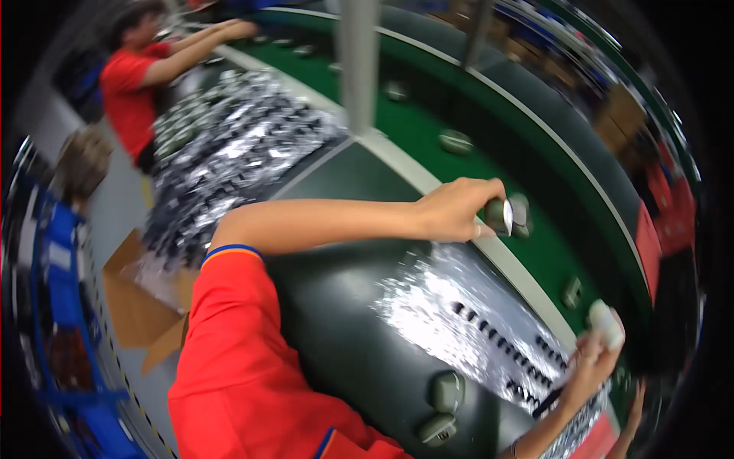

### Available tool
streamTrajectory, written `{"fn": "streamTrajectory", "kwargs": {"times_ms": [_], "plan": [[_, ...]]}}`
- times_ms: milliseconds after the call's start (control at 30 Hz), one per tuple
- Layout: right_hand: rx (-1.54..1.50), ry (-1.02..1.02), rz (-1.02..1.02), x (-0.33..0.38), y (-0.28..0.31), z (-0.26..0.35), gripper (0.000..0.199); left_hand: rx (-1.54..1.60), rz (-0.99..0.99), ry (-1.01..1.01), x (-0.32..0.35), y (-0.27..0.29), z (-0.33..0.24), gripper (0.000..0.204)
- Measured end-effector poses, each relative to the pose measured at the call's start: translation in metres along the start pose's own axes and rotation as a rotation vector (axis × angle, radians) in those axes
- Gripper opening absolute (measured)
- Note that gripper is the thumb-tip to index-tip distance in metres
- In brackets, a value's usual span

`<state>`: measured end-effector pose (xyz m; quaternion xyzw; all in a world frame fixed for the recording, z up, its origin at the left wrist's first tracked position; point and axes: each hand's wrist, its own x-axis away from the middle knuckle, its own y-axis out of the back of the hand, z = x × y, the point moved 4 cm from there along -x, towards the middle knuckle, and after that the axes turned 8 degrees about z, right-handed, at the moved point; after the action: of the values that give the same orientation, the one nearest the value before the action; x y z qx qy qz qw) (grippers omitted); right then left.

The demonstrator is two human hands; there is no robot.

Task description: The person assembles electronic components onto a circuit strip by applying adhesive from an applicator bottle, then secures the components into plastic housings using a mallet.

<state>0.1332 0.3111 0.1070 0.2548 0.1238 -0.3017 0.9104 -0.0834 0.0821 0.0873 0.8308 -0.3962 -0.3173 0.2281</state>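
Observation:
My left hand (pixel 456 210) reaches over the rail of the green conveyor belt (pixel 489 164). Its fingers close round a rounded dark green case (pixel 498 217) with a shiny edge. A paler rounded piece (pixel 521 214) shows right against that case; whether the two are joined I cannot tell. Farther right, my right hand (pixel 590 362) is closed on a whitish rounded object (pixel 606 325), blurred by motion. Two grey-green cases (pixel 447 392) lie on the dark worktable (pixel 329 306) below. Beside them is shiny clear plastic (pixel 459 321) with rows of small black parts.
Several similar cases, one of them a green case (pixel 456 141), sit along the belt. A metal post (pixel 359 69) rises at the belt's rail. At the far left a person in red (pixel 134 84) reaches to the belt beside plastic-covered rows (pixel 245 130). An open cardboard box (pixel 138 298) stands left.

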Motion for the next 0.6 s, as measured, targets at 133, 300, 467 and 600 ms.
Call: {"fn": "streamTrajectory", "kwargs": {"times_ms": [133,300,467,600], "plan": [[0.021,-0.054,0.023,-0.007,-0.016,-0.007,0.032,0.548,-0.122,0.405,0.066,0.070,0.065,0.040],[-0.016,-0.053,0.057,-0.012,-0.021,-0.032,0.032,0.603,-0.559,0.593,0.177,0.178,0.084,0.073],[-0.001,-0.163,0.104,-0.006,-0.020,-0.041,0.030,0.495,-0.961,0.548,0.254,0.284,0.126,0.065],[0.125,-0.009,0.157,0.002,-0.041,0.013,0.022,0.522,-1.292,0.652,0.315,0.336,0.159,0.043]]}}
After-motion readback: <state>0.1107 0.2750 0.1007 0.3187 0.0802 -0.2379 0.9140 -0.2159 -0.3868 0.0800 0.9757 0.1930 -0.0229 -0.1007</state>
